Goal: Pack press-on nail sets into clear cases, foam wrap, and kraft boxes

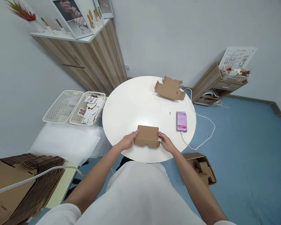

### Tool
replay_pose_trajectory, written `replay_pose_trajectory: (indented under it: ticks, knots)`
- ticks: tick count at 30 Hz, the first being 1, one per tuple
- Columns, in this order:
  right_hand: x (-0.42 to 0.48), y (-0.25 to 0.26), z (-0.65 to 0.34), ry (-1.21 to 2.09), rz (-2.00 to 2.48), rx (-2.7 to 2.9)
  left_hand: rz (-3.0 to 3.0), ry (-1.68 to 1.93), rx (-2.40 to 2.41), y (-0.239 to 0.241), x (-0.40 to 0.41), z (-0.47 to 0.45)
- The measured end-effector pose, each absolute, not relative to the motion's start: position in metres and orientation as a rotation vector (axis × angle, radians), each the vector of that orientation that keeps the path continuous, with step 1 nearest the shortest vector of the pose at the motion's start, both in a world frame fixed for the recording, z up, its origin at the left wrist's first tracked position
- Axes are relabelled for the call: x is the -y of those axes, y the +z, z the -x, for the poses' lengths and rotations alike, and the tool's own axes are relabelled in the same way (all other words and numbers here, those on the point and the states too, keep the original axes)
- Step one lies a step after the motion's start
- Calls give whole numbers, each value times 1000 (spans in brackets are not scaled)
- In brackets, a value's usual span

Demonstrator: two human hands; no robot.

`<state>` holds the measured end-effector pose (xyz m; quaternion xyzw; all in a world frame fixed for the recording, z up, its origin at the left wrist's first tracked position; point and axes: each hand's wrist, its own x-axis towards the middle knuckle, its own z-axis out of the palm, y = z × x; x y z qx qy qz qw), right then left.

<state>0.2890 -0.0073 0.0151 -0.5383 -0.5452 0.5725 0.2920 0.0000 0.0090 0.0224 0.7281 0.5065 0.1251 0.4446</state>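
Note:
A small brown cardboard box (147, 133) lies near the front edge of the round white table (128, 103). Its top panel is folded over, and a flap with a notched edge sticks out toward me. My left hand (128, 141) grips the box's left side, thumb on top near the edge. On the opposite side, my right hand (166, 142) holds the right edge with its fingers. The undersides of the fingers are partly hidden. Farther back on the table rests a partly folded cardboard box blank (170, 89) with its flaps raised.
A phone (181, 121) with a white cable (202, 117) lies at the table's right. White baskets (62, 106), one holding small packets, stand left, above white sheets (65, 140) and stacked flat cardboard (37, 184). An open carton (213, 179) with smaller boxes sits on the floor.

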Motion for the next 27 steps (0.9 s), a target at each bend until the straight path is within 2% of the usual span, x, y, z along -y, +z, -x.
replay_pose_trajectory:
  ticks: [7,14,27]
  knots:
    - [15,18,-276,1524,1716,1013,-1509,364,-1468,24,-3,-13]
    - [11,10,-264,1483,1894,1036,-1242,443,-1649,15,-11,-26]
    - [-5,-3,-255,1326,2013,1093,-1385,548,-1753,0,-19,-38]
